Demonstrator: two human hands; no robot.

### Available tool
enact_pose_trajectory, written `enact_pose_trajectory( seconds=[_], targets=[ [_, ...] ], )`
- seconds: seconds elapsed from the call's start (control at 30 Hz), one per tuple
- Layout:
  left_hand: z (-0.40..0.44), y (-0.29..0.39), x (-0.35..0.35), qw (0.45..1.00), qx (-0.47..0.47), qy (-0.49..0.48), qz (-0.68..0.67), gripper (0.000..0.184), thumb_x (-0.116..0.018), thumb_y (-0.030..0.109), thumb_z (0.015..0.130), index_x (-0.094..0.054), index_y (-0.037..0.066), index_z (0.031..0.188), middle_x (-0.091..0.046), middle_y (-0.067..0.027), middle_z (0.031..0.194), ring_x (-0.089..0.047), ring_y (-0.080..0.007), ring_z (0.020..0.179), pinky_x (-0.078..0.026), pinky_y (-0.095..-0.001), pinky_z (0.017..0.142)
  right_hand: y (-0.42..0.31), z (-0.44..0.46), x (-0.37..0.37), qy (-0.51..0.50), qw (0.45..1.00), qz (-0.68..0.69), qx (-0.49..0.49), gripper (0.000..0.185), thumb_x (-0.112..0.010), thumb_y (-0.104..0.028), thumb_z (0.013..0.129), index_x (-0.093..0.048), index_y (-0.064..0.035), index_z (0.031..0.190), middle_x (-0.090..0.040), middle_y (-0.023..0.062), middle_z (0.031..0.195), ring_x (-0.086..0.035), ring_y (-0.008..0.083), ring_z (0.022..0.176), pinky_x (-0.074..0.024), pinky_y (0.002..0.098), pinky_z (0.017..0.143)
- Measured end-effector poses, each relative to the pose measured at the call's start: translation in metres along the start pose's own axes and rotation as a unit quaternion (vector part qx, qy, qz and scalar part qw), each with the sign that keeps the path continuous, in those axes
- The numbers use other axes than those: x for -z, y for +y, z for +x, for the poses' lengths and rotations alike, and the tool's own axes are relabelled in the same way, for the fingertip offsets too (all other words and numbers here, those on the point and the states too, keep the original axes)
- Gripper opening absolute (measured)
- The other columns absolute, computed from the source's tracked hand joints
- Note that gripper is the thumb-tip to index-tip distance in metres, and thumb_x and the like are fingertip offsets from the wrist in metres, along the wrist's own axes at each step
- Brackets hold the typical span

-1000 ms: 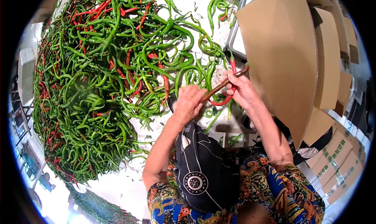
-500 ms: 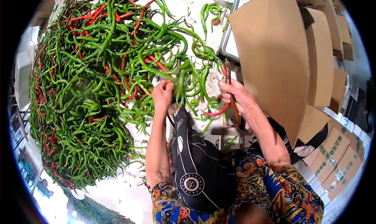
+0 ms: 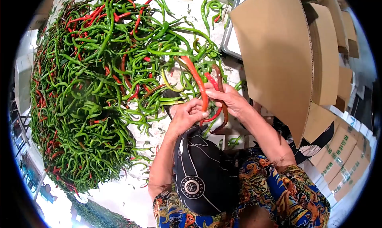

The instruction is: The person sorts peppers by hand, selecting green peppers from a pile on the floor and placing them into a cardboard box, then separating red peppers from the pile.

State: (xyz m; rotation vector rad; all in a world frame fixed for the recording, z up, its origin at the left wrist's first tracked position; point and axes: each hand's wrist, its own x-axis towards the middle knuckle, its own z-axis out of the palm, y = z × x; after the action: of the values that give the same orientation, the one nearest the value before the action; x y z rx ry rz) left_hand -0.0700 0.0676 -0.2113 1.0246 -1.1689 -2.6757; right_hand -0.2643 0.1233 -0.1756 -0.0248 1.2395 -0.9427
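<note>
My left hand (image 3: 185, 117) is closed on the lower end of a long orange-red chili pepper (image 3: 195, 74). Just right of it, my right hand (image 3: 231, 100) grips a small bunch: a bright red chili pepper (image 3: 211, 80) and a brownish-red chili pepper (image 3: 225, 118), both curved. The orange-red pepper's middle passes close by my right fingertips; whether they touch it I cannot tell. Beyond both hands, loose green chili peppers (image 3: 171, 53) lie scattered on the white surface (image 3: 187, 5).
A large heap of green and red chili peppers (image 3: 87, 96) fills the left side. An open cardboard box (image 3: 270, 48) stands at the right, beside a grey-rimmed tray (image 3: 227, 41). More cartons (image 3: 338, 160) are stacked at the lower right. Dark patterned cloth (image 3: 207, 168) covers my lap.
My left hand has come right and toward me, now holding the orange-red pepper. The right hand has shifted slightly left with its peppers, bringing both hands close together.
</note>
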Motion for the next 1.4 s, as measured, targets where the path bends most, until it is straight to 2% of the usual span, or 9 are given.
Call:
enact_pose_trajectory(
  seconds=[0.17, 0.43, 0.6, 0.8, 0.93, 1.07, 1.2, 1.3, 1.4],
  targets=[
    [0.008, 0.011, -0.006, 0.986, 0.006, -0.055, 0.156, 0.024, -0.076, 0.012, 0.079, -0.054, 0.004, 0.080, -0.047, 0.0067, 0.068, -0.041, -0.0045, 0.059, -0.039, -0.0211, 0.057, 0.004, 0.018, -0.003, 0.061, 0.994, -0.094, 0.020, 0.034, -0.073, -0.030, 0.082, -0.063, -0.0047, 0.104, -0.055, -0.0046, 0.071, -0.041, 0.0025, 0.053, -0.0281, 0.0185, 0.047],
    [0.015, -0.018, 0.008, 0.973, 0.106, -0.144, 0.144, 0.019, -0.067, 0.020, 0.085, -0.066, 0.001, 0.088, -0.062, -0.0007, 0.071, -0.055, -0.0089, 0.069, -0.045, -0.0260, 0.065, -0.007, 0.009, 0.033, 0.133, 0.987, -0.034, 0.085, 0.025, -0.066, -0.029, 0.087, -0.062, -0.0051, 0.095, -0.058, -0.0021, 0.072, -0.038, 0.0026, 0.052, -0.0291, 0.0182, 0.046],
    [0.030, -0.026, 0.035, 0.940, -0.009, -0.076, 0.333, 0.024, -0.068, 0.016, 0.078, -0.067, 0.003, 0.099, -0.068, -0.0118, 0.087, -0.065, -0.0224, 0.082, -0.050, -0.0325, 0.078, -0.027, -0.015, 0.034, 0.114, 0.973, -0.199, 0.002, 0.026, -0.065, -0.032, 0.087, -0.062, -0.0064, 0.089, -0.055, -0.0025, 0.069, -0.043, 0.0060, 0.057, -0.0342, 0.0233, 0.051],
    [0.104, -0.005, 0.060, 0.706, -0.278, 0.243, 0.605, 0.030, -0.059, 0.003, 0.076, -0.062, 0.008, 0.105, -0.056, -0.0155, 0.099, -0.056, -0.0331, 0.092, -0.049, -0.0436, 0.075, -0.028, -0.027, 0.048, 0.025, 0.979, -0.199, -0.028, 0.029, -0.063, -0.034, 0.088, -0.061, -0.0058, 0.087, -0.057, -0.0012, 0.071, -0.049, 0.0058, 0.062, -0.0357, 0.0193, 0.056],
    [0.137, -0.006, 0.070, 0.624, -0.206, 0.230, 0.717, 0.013, -0.056, 0.008, 0.078, -0.060, 0.008, 0.091, -0.049, -0.0109, 0.090, -0.054, -0.0296, 0.091, -0.050, -0.0397, 0.070, -0.034, -0.029, 0.038, 0.055, 0.994, -0.085, 0.047, 0.029, -0.063, -0.033, 0.089, -0.060, -0.0043, 0.092, -0.058, 0.0007, 0.074, -0.050, 0.0081, 0.064, -0.0394, 0.0219, 0.060],
    [0.127, -0.004, 0.070, 0.609, -0.357, 0.224, 0.672, 0.017, -0.059, 0.007, 0.072, -0.057, 0.011, 0.088, -0.053, -0.0077, 0.092, -0.053, -0.0277, 0.086, -0.049, -0.0375, 0.068, -0.025, -0.032, 0.047, 0.102, 0.971, -0.203, 0.076, 0.034, -0.059, -0.040, 0.090, -0.059, -0.0054, 0.090, -0.057, 0.0011, 0.076, -0.047, 0.0094, 0.067, -0.0389, 0.0249, 0.065],
    [0.080, 0.011, 0.053, 0.692, -0.345, 0.279, 0.569, 0.020, -0.064, 0.004, 0.074, -0.057, 0.010, 0.092, -0.058, -0.0054, 0.082, -0.055, -0.0241, 0.079, -0.048, -0.0345, 0.067, -0.040, -0.062, 0.023, 0.110, 0.983, -0.141, 0.049, 0.035, -0.059, -0.039, 0.091, -0.058, -0.0041, 0.094, -0.056, 0.0017, 0.079, -0.050, 0.0110, 0.074, -0.0408, 0.0259, 0.070],
    [0.048, 0.030, 0.043, 0.968, -0.093, 0.212, 0.100, 0.020, -0.065, 0.006, 0.085, -0.058, 0.004, 0.103, -0.068, -0.0066, 0.089, -0.060, -0.0116, 0.074, -0.050, -0.0265, 0.064, -0.020, -0.041, 0.041, 0.095, 0.990, -0.076, 0.070, 0.035, -0.062, -0.035, 0.091, -0.057, -0.0018, 0.101, -0.057, 0.0026, 0.081, -0.052, 0.0112, 0.075, -0.0442, 0.0271, 0.072],
    [0.035, 0.021, 0.049, 0.977, -0.060, 0.101, -0.180, 0.030, -0.067, 0.009, 0.086, -0.057, 0.000, 0.113, -0.068, -0.0104, 0.097, -0.062, -0.0126, 0.077, -0.050, -0.0237, 0.068, -0.012, -0.039, 0.043, 0.111, 0.990, 0.038, 0.079, 0.031, -0.061, -0.031, 0.092, -0.056, -0.0025, 0.102, -0.056, -0.0001, 0.078, -0.052, 0.0079, 0.071, -0.0438, 0.0208, 0.066]
  ],
)
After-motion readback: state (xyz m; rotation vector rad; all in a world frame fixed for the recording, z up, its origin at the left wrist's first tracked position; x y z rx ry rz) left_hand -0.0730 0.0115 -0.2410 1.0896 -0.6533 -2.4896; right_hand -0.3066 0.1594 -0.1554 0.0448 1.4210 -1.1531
